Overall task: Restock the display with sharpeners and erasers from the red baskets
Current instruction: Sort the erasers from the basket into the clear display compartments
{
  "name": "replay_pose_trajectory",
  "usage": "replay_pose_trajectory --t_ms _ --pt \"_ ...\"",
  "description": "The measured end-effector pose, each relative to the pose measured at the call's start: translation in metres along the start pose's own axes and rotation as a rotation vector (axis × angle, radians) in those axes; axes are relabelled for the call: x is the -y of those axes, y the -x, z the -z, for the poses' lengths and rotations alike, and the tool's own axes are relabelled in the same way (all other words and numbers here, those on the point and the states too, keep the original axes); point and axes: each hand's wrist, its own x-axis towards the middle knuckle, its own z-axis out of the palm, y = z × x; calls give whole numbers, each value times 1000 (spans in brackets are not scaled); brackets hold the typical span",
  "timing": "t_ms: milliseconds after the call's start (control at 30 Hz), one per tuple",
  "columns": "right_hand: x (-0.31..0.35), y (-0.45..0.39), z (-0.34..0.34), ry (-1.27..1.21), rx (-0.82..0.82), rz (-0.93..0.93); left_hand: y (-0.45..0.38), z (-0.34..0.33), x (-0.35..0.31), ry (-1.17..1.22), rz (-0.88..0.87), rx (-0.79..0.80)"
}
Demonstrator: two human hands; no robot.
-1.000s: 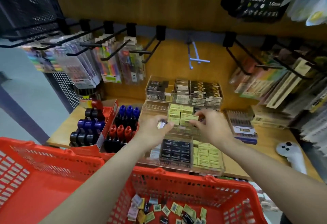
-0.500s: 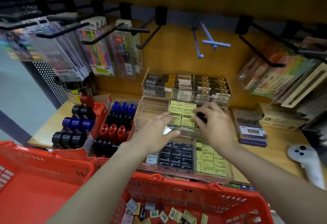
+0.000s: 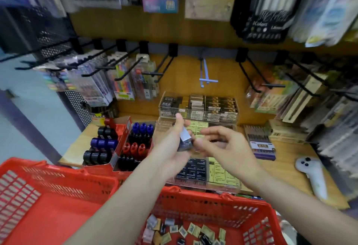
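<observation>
Hands meet above clear display tray point(image 3: 203, 185) on wooden shelf. Left hand point(image 3: 174, 144) grips small dark packaged eraser point(image 3: 185, 139), upright. Right hand point(image 3: 222, 148) just beside it, fingers loosely curled, holding nothing visible. Loose erasers point(image 3: 186, 231) lie in near red basket point(image 3: 213, 204); second red basket point(image 3: 48, 196) at left.

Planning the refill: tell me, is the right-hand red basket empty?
No, small wrapped erasers lie scattered across the floor of the right-hand red basket.
</observation>
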Motion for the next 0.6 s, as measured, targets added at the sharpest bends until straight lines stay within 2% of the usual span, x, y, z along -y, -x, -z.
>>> replay_pose_trajectory --t_ms 167,333,467,600 --pt "27 49 -6 153 -49 144 61 -10 23 110 26 113" --pt "28 66 -8 277 -42 230 84 -9 31 208 49 126" --pt "32 63 -6 278 -55 215 87 -2 26 131 77 234" --pt "31 50 -3 282 -60 220 70 -2 20 70 -36 188"
